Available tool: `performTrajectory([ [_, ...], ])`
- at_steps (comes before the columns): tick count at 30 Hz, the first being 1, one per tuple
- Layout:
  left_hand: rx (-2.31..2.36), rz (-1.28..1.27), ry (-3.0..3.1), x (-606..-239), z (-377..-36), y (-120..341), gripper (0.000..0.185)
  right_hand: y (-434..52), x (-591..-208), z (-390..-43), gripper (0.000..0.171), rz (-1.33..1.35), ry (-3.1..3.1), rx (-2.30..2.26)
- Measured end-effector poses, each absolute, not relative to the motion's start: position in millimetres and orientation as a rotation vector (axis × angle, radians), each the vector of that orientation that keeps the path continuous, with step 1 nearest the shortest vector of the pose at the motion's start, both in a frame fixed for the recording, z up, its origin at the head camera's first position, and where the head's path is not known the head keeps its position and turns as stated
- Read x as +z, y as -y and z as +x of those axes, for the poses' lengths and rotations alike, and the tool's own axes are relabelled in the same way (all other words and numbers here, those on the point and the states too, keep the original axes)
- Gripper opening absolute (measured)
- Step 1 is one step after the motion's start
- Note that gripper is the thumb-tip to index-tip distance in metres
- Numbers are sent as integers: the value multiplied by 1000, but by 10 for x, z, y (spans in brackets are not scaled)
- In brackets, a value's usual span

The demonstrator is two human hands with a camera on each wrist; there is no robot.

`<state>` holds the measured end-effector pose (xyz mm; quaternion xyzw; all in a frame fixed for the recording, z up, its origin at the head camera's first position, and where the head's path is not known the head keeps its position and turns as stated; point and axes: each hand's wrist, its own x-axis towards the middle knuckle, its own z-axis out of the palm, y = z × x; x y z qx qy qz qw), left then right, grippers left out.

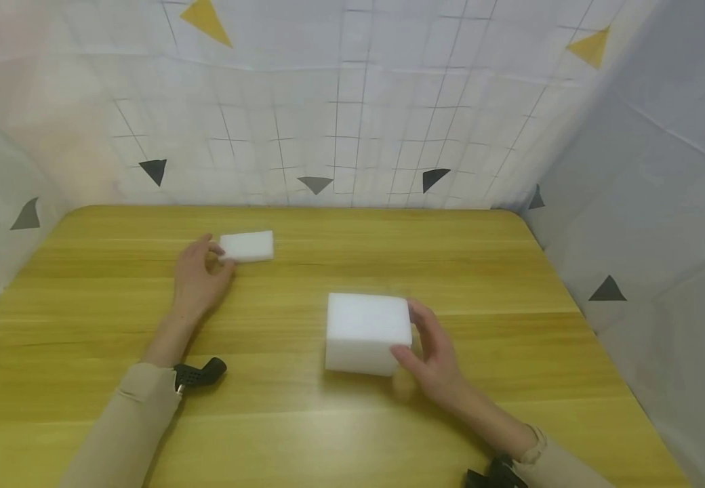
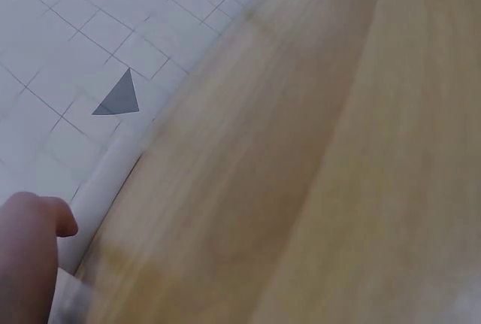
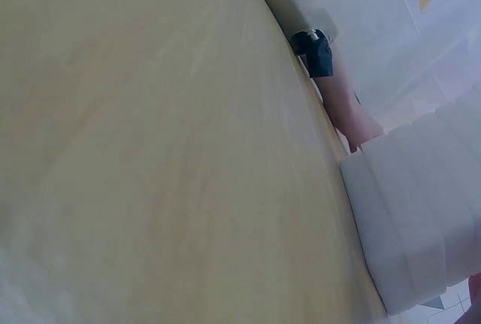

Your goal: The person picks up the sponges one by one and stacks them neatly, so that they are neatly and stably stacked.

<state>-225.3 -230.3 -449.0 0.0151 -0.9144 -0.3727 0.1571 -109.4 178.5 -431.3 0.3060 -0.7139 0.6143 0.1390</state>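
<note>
My right hand [image 1: 434, 356] grips the stack [image 1: 367, 332] of white sponges at its right end, thumb on the near face and fingers curled over the far top edge; the stack sits near the middle of the table [image 1: 511, 271], its long axis running left-right, lying left of my palm. Farther off and to the left, my left hand [image 1: 196, 274] pinches the left end of the single sponge [image 1: 247, 245], which extends rightward from my fingers, well apart from the stack.
</note>
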Motion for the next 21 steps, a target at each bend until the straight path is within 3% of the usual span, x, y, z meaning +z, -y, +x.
performTrajectory([
  [13,-1137,-59,2685,-4482,-2272,2281,23,-1752,-4268,-1096,61,875,2065,1776],
  [21,-1137,-109,2626,-4496,-2255,2208,35,-1751,-4286,-1115,60,870,2072,1773],
])
